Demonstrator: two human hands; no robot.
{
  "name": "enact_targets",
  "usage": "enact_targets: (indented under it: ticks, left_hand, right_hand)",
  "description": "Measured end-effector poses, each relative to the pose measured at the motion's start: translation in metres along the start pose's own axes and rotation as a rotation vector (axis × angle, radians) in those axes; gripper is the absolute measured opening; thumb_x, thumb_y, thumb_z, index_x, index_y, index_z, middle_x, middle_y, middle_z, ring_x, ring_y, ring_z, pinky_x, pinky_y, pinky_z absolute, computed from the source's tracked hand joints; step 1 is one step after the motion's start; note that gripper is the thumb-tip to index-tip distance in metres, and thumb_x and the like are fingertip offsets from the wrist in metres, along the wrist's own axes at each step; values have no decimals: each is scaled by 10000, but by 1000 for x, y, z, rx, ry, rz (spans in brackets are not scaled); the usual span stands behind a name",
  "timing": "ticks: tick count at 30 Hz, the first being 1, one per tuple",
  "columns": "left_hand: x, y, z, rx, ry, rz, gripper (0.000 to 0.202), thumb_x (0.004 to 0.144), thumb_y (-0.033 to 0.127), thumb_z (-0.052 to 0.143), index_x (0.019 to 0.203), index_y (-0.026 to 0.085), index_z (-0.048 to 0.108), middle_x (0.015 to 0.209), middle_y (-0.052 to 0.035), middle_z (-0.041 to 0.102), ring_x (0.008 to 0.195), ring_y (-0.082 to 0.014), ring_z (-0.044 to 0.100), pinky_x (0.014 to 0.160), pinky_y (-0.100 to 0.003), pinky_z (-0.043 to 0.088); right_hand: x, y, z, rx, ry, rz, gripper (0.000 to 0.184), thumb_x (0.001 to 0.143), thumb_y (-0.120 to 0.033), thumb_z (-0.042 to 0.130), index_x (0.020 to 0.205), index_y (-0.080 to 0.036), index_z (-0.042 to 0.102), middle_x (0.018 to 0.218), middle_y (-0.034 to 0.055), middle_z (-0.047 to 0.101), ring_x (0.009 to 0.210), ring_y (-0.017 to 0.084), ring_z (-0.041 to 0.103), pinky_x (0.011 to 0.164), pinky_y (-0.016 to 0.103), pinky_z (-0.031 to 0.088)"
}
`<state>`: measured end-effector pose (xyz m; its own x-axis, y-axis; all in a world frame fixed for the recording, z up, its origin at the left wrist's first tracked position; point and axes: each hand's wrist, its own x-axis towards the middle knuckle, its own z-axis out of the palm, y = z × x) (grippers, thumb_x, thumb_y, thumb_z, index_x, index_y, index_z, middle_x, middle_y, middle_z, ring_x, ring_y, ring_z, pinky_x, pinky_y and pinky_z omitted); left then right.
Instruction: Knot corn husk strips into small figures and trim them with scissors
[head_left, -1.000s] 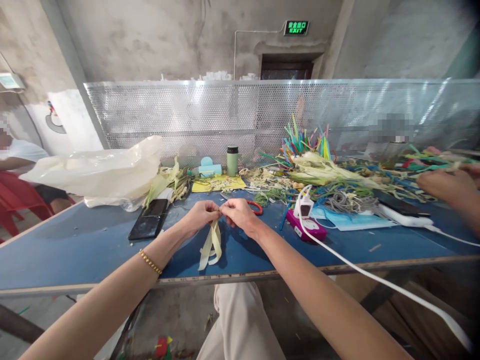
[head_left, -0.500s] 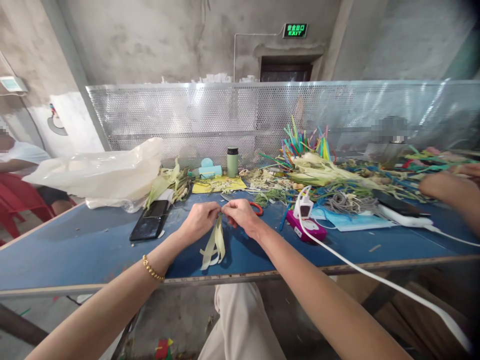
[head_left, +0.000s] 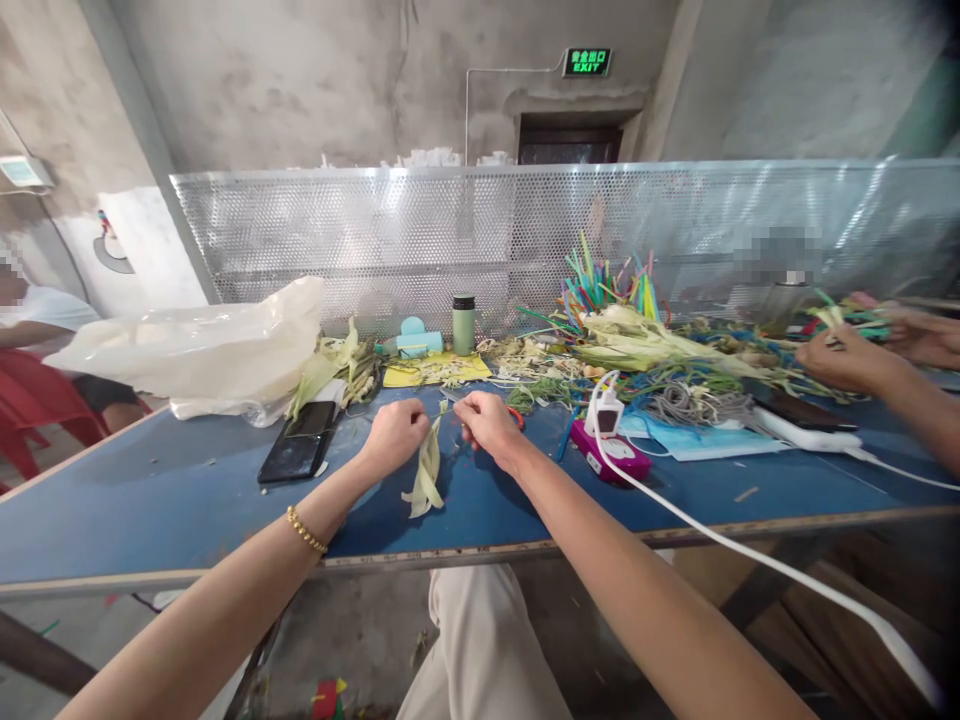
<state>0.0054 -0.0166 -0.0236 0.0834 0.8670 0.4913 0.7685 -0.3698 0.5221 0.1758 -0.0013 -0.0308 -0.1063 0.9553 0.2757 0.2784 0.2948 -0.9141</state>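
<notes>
My left hand (head_left: 394,433) is closed on the top of a pale yellow husk strip (head_left: 427,475), whose loose ends hang down onto the blue table (head_left: 165,500). A short gap to the right, my right hand (head_left: 487,424) is pinched shut on something too thin to make out, perhaps a thread running to the strip. A gold bead bracelet (head_left: 304,528) is on my left wrist. Behind my right hand lies a red ring (head_left: 516,415).
A black phone (head_left: 298,452) lies left of my hands; a magenta power bank with a white charger and cable (head_left: 611,450) lies right. Corn husks, coloured straws (head_left: 607,285) and a green flask (head_left: 463,322) fill the back. Another person's hands (head_left: 847,355) work at right. A large plastic bag (head_left: 202,345) sits back left.
My hands, joined at the strip's top before, have drawn slightly apart. The strip's loops have collapsed into a shorter bunch. The other person's hands at right moved up and left.
</notes>
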Motion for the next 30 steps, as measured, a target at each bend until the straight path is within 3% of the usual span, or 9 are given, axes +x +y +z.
enact_targets:
  ticks: [5,8,13,17,20,30]
  left_hand:
    - [1,0,0,-456,-49,-222,170,688,220,535,524,181,553,465,21,512,496,-127,462,537,-255,323]
    - [0,3,0,-600,-46,-301,138,640,208,584,512,168,550,480,20,519,481,-103,433,509,-247,308]
    - [-1,12,-2,-972,-61,-286,125,620,199,641,532,156,562,512,10,525,504,-92,444,523,-247,338]
    - [-1,14,-3,-1254,-214,-278,105,653,218,679,633,138,614,653,-16,602,530,-81,470,549,-249,375]
    - [-3,14,-2,-1271,-287,-255,96,669,199,667,627,134,611,690,-32,621,546,-88,494,557,-257,381]
    - [-5,13,6,-1071,-152,-140,151,688,173,626,552,150,561,520,0,524,511,-93,438,566,-258,334]
  right_hand:
    - [-4,-11,-4,223,-107,-87,335,776,-430,694,629,-185,519,514,-36,549,389,81,474,380,204,383]
    - [-7,-16,-5,397,-181,-155,361,737,-471,726,635,-173,549,587,-25,595,419,66,480,418,203,405]
    - [-6,-13,-1,475,-264,-79,396,735,-532,721,708,-161,583,660,18,650,516,117,590,455,230,471]
    - [-3,-11,2,519,-246,-68,413,713,-540,739,718,-170,557,626,-21,590,520,113,577,483,239,492]
    - [-2,-9,3,518,-238,-71,418,720,-544,727,695,-182,520,600,-37,563,488,96,537,461,226,454]
    - [1,-2,8,452,-132,-158,366,793,-465,664,664,-207,438,505,-71,491,420,78,446,418,219,360]
